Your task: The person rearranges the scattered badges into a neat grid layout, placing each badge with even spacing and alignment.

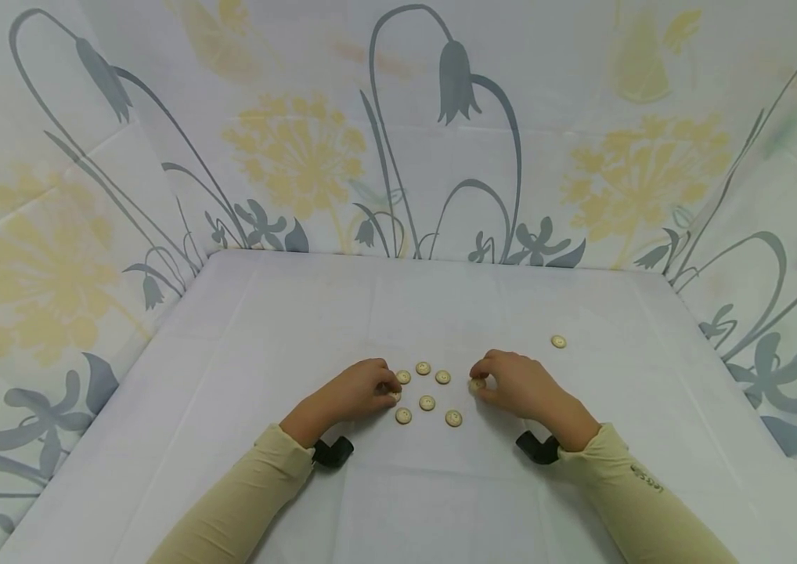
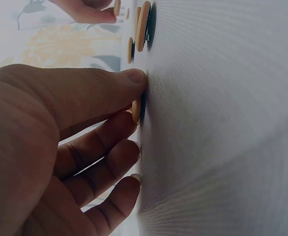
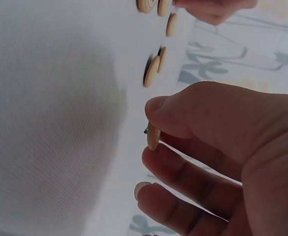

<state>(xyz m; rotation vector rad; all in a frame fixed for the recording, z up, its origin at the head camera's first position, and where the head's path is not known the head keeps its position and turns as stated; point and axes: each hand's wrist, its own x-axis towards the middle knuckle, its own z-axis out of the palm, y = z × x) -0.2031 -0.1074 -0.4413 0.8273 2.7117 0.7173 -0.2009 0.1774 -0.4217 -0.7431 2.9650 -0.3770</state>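
Note:
Several round cream buttons lie in a loose cluster on the white table, one of them a button [image 1: 427, 403] near the middle. At the cluster's left edge my left hand [image 1: 356, 389] pinches a button [image 2: 136, 110] between thumb and fingers, down at the cloth. On the right side my right hand [image 1: 521, 385] holds another button [image 3: 153, 136] between thumb and fingers; in the right wrist view it looks tilted and slightly off the surface. A button [image 1: 453, 418] lies between the two hands, nearer the front.
A single button [image 1: 558, 341] lies apart, behind and to the right of my right hand. White cloth covers the table [image 1: 441, 501], and flower-patterned fabric [image 1: 300, 157] stands at the back and both sides.

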